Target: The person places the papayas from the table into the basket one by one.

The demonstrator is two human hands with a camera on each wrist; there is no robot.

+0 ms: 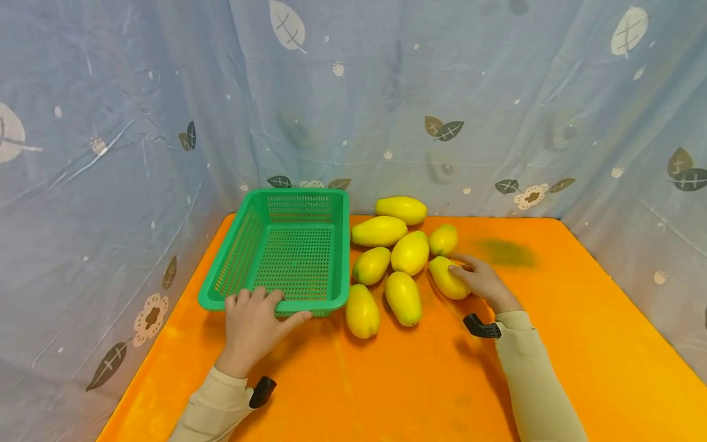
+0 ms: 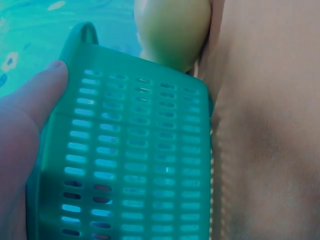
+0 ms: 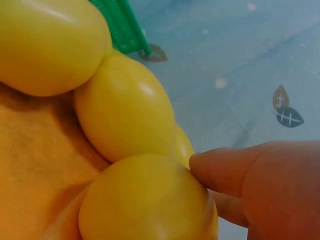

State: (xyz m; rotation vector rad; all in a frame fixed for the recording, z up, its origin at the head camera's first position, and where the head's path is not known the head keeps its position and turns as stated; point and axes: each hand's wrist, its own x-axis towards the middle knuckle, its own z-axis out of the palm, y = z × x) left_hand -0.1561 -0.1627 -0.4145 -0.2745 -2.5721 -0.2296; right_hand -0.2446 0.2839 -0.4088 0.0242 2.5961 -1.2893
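A green plastic basket (image 1: 295,258) with slotted walls and nothing inside stands at the left of the table. My left hand (image 1: 254,325) grips its near rim, fingers over the inside and thumb along the outer wall; the left wrist view has the thumb (image 2: 45,90) against the basket's side (image 2: 135,145). With thumb and fingers, my right hand (image 1: 480,282) holds a smooth yellow papaya-like fruit (image 1: 446,279) at the right edge of a group. That fruit (image 3: 145,200) fills the lower middle of the right wrist view, the fingertips at its side. Part of the hand is hidden behind it.
Several more yellow fruits lie close together right of the basket, among them an upright oval one (image 1: 403,299) and one against the back curtain (image 1: 401,210). Orange cloth (image 1: 409,393) covers the table. Patterned blue-grey curtains (image 1: 386,92) enclose the back and sides.
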